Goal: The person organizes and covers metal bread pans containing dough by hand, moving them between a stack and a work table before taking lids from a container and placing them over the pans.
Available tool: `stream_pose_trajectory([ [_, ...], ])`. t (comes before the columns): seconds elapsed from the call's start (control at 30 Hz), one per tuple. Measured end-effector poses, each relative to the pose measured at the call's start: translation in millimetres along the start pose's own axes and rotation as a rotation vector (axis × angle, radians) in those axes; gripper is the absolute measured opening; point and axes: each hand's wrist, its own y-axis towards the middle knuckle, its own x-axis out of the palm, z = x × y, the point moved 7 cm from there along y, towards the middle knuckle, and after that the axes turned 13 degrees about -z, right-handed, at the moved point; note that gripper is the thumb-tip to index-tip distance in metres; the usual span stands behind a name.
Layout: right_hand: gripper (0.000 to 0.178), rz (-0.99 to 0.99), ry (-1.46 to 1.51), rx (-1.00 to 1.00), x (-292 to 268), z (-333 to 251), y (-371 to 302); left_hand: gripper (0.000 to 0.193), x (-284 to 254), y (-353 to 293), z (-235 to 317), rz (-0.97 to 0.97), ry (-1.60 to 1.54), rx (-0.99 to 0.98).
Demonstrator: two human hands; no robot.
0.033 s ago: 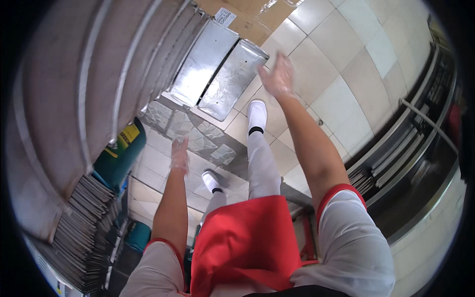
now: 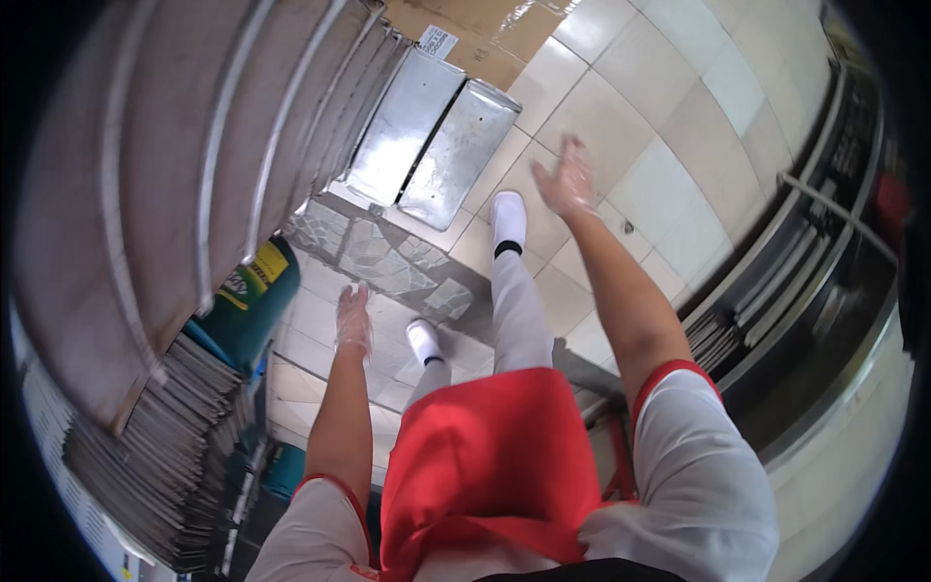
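Over left of your right hand (image 2: 565, 180), which is closer than your left hand (image 2: 353, 316), one tray (image 2: 461, 155) slants lengthwise away-right, fingers on both hands loose and empty btw.

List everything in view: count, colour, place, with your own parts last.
Metal trays: two, silver, side by side, top centre
Cardboard: one visible piece, brown, top edge
Metal-rimmed shelves: several, brownish-grey, left
Stacked thin sheets: many, grey, lower left
Container: one, green, yellow label, left
Barred unit: one, dark, right
Floor tiles: many, pale, upper right and centre
Shoes: two, white, centre
Apron: one, red, lower centre
Left hand: one, clear glove, left of centre
Right hand: one, clear glove, right of centre
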Motion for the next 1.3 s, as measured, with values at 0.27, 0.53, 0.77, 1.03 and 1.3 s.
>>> stream_pose_trajectory([
  [0.27, 0.062, 0.033, 0.235, 0.543, -83.0, 149.8, -364.0, 0.071, -96.2, -134.3, -4.4, -0.230, 0.424, 0.263],
  [0.53, 0.058, 0.302, 0.866, 0.745, 35.2, 73.9, -758.3, 0.067, -124.0, -229.1, 61.1, -0.507, 0.699, 0.540],
  [0.77, 0.051, -0.075, 0.756, 0.977, 365.2, -66.0, -1058.2, 0.057, -109.1, -265.9, 25.1, -0.472, 1.284, 0.521],
  [1.03, 0.049, 0.575, 1.474, 1.491, 529.8, -246.8, -1286.6, 0.039, 57.5, -374.1, -164.1, -0.737, 1.720, 0.736],
  [1.3, 0.045, 0.986, 1.742, 1.801, 684.4, -389.8, -1433.3, 0.047, 109.9, -549.6, -562.9, -1.492, 2.017, 0.958],
])
